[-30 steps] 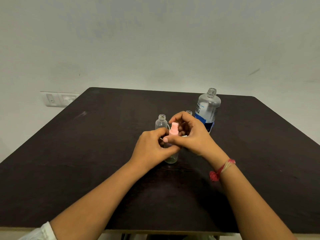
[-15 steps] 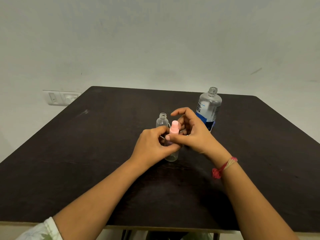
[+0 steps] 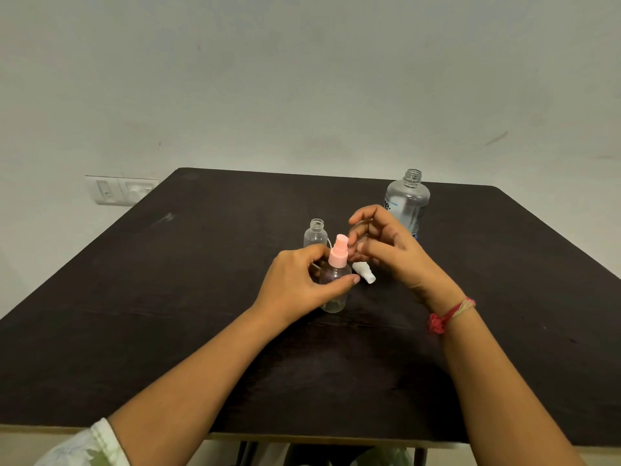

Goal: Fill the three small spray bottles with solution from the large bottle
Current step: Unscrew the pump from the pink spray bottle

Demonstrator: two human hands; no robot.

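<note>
Fingers of the left hand are curled round a small spray bottle, which is held upright on the dark bench near its middle. The thumb is laid across the front of the clear body, and the other fingers are wrapped behind it. A pink spray cap is seated on the neck of this bottle.

The right hand is held just beside the pink cap, on its right. Its fingers are loosely bent and a little spread, and nothing is seen to be gripped in them. Whether the fingertips touch the cap cannot be told.

A second small bottle, with no cap, is placed upright just behind the left hand. A white spray cap is laid on its side on the bench, below the right hand. The large bottle is placed upright farther back on the right, uncapped, and it is partly hidden by the right hand. A red thread is tied round the right wrist.
</note>
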